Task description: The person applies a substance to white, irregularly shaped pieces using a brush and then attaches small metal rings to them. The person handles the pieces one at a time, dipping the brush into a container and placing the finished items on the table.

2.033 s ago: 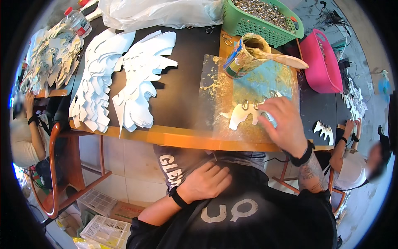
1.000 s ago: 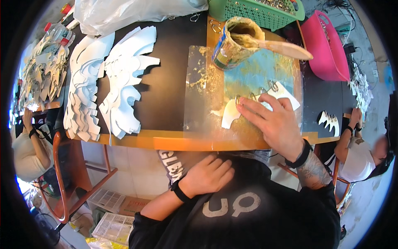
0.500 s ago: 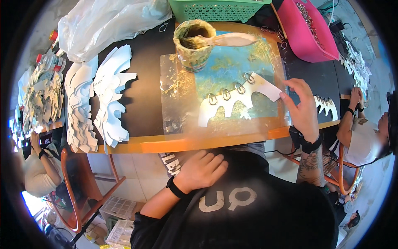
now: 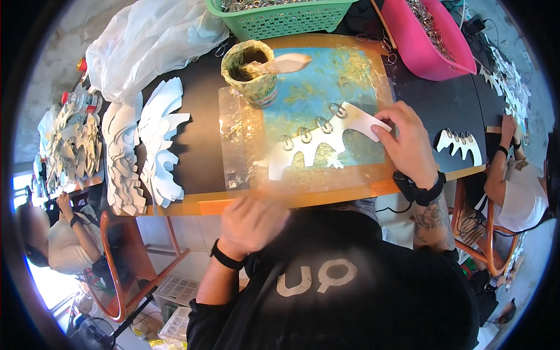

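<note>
- Right hand (image 4: pixel 402 137) pinches the scalloped white strip (image 4: pixel 333 139) by its right end, seemingly handling it
- Strip lies on the smeared blue sheet (image 4: pixel 315 96)
- Left hand (image 4: pixel 254 224) blurred, grip unclear
- Lifting would call for steadying its metal rings (image 4: pixel 305 135)

White cutout (image 4: pixel 314 143), silver rings (image 4: pixel 324 125), yellow-smeared blue mat (image 4: pixel 318 87), green basket (image 4: pixel 283 23), pink bin (image 4: pixel 417 49)

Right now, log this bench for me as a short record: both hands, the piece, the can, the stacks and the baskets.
left hand: blurred, near the front edge of the table; grip unclear
right hand: pinching the right end of the white piece
piece details: scalloped; four metal rings along its upper edge
can: smeared, upright, brush inside
white stacks: two, left
baskets: green basket, pink basket, both holding metal pieces
</note>
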Action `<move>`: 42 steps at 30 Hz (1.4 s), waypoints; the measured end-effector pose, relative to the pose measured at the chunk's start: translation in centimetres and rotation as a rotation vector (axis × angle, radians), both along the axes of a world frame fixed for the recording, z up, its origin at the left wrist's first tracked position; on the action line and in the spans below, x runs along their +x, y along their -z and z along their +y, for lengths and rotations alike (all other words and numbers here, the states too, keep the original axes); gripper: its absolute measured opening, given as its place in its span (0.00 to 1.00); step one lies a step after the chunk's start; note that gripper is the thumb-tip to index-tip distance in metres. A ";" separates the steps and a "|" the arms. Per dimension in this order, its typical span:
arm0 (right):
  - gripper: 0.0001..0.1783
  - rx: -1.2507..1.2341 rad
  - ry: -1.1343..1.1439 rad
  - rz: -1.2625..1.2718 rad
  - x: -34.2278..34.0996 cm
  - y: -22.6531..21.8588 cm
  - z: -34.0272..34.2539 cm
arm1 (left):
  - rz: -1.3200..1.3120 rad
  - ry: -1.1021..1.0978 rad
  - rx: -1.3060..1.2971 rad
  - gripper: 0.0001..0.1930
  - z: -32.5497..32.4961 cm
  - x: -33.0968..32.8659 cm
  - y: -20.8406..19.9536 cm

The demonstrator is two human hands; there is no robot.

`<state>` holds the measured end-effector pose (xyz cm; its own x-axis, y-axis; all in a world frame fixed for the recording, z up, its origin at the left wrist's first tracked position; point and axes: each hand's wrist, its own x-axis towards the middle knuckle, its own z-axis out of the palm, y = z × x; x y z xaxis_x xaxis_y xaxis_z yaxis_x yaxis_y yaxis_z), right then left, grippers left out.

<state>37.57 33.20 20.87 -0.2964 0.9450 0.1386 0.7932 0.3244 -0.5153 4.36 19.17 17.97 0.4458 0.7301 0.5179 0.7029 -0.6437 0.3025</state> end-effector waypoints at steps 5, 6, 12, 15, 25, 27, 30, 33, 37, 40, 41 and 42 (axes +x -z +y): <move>0.10 -0.115 0.077 0.217 -1.4 -0.7 0.0 | -0.064 -0.224 0.037 0.10 1.9 -2.8 0.1; 0.09 -0.178 0.110 0.271 -1.6 -0.7 0.0 | -0.054 -0.276 0.033 0.09 2.2 -3.1 0.2; 0.09 -0.193 0.172 0.223 -2.0 -0.8 0.3 | -0.027 -0.295 0.046 0.09 2.7 -3.2 0.9; 0.10 -0.193 0.198 0.149 -1.9 -0.4 0.6 | -0.001 -0.286 0.053 0.09 2.6 -3.2 1.1; 0.09 -0.006 0.091 0.042 -3.4 -0.7 0.0 | 0.011 -0.283 0.086 0.08 2.6 -3.1 1.1; 0.07 0.076 0.039 0.113 -4.2 -1.6 -0.6 | 0.013 -0.278 0.086 0.08 2.6 -3.1 1.1; 0.06 0.038 0.016 0.276 -5.4 -3.0 -1.5 | 0.014 -0.270 0.095 0.08 2.6 -3.1 1.1; 0.05 0.097 -0.040 0.363 -5.9 -3.8 -2.0 | 0.024 -0.271 0.094 0.08 2.6 -3.1 1.1; 0.05 0.173 -0.064 0.418 -5.4 -5.0 -2.4 | 0.020 -0.272 0.096 0.08 2.5 -3.0 1.0; 0.04 0.177 -0.054 0.441 -4.9 -5.5 -2.7 | 0.023 -0.282 0.098 0.08 2.5 -3.0 1.1; 0.04 0.176 -0.060 0.414 -4.4 -5.6 -2.7 | 0.028 -0.286 0.090 0.08 2.4 -3.0 1.1; 0.04 0.176 -0.060 0.382 -3.7 -5.8 -2.7 | 0.029 -0.284 0.082 0.08 2.5 -2.9 1.1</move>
<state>33.82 30.51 26.63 -0.2465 0.8797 0.4067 0.5332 0.4736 -0.7010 1.49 21.63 16.86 0.2453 0.7838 0.5705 0.8662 -0.4415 0.2342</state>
